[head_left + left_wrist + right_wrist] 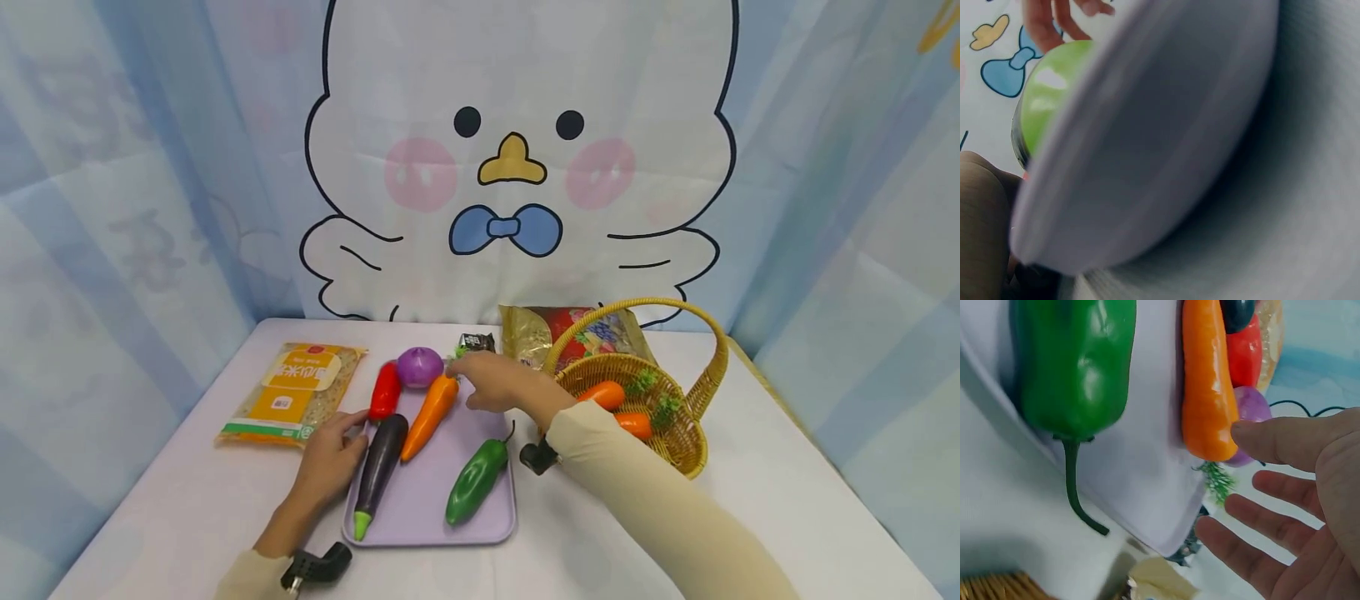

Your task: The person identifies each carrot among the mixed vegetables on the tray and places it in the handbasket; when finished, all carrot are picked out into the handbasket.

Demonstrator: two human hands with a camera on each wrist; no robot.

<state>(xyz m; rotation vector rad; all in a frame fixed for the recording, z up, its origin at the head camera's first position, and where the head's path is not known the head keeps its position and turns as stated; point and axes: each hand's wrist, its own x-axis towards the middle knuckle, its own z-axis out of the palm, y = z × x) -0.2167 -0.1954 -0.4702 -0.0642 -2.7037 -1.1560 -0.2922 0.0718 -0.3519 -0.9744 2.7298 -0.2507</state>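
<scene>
In the head view, my right hand (497,382) reaches over the leafy end of an orange carrot (430,418) on a lilac tray (427,535). The right wrist view shows its thumb at the carrot's thick end, the other fingers extended and spread. My left hand (327,463) rests at the tray's left edge, beside a dark eggplant (381,462) and a red pepper (386,392); its fingers are partly hidden. A purple onion (420,367) lies at the tray's far end. A green pepper (477,482) lies at its near right.
A yellow wicker basket (693,446) with carrots stands right of the tray, its tall handle upright. Packed grain (296,392) lies at the left. Behind the basket leans a gold and red bag (525,333). A small dark packet (477,342) sits behind the tray.
</scene>
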